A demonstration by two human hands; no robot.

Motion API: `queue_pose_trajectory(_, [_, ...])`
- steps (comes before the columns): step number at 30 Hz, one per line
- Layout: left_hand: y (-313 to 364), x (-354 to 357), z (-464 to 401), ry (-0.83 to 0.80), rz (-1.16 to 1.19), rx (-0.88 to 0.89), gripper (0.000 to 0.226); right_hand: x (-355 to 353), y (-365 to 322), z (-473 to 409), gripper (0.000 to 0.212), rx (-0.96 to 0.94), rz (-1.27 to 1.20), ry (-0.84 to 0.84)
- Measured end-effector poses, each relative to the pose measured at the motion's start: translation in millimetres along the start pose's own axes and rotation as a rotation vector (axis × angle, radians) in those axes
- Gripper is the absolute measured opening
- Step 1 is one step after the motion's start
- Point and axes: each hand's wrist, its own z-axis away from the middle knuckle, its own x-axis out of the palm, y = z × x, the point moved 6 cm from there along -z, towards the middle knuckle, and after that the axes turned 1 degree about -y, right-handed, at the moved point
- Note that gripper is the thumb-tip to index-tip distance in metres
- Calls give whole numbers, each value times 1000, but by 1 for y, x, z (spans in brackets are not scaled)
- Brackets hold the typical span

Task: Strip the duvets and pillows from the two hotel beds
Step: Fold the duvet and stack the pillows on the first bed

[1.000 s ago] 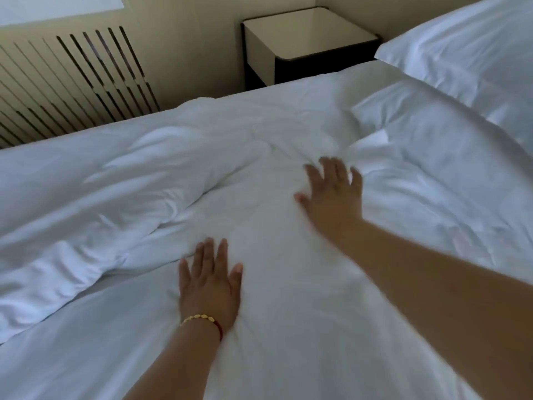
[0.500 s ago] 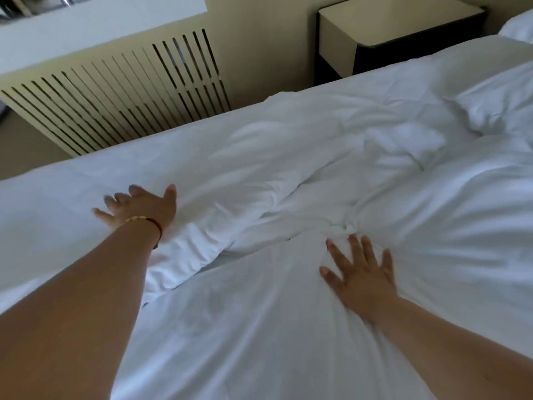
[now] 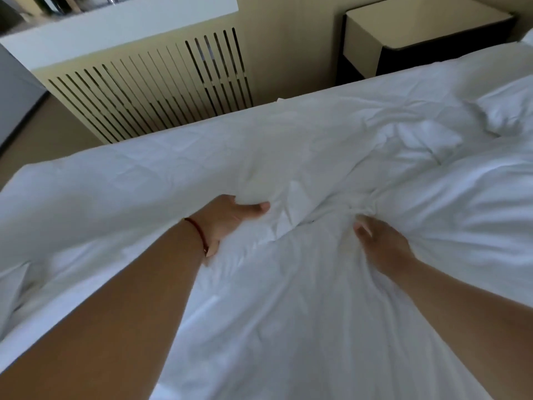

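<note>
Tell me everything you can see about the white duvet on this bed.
The duvet is plain white, soft and puffy, heavily creased cloth. It lies rumpled over the far part of the bed, rolled back in a thick fold, reaching toward the bedside table at the upper right. The left hand has its fingers tucked under the fold, thumb on top. The right hand curls its fingers into a bunched knot of cloth at the fold's near edge, where creases radiate out.
</note>
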Motion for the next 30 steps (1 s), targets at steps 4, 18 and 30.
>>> queue_pose_trajectory(4, [-2,64,54,-199,-91,111,33,-66,-113,83,59,-712,-162,484])
queue_pose_trajectory(18, [-133,51,174,19,-219,130,25,0,-114,189,118,-794,535,-447])
queue_pose_trajectory(30, [-165,3,242,-56,-663,179,32,-45,-141,250,69,-541,562,-449])
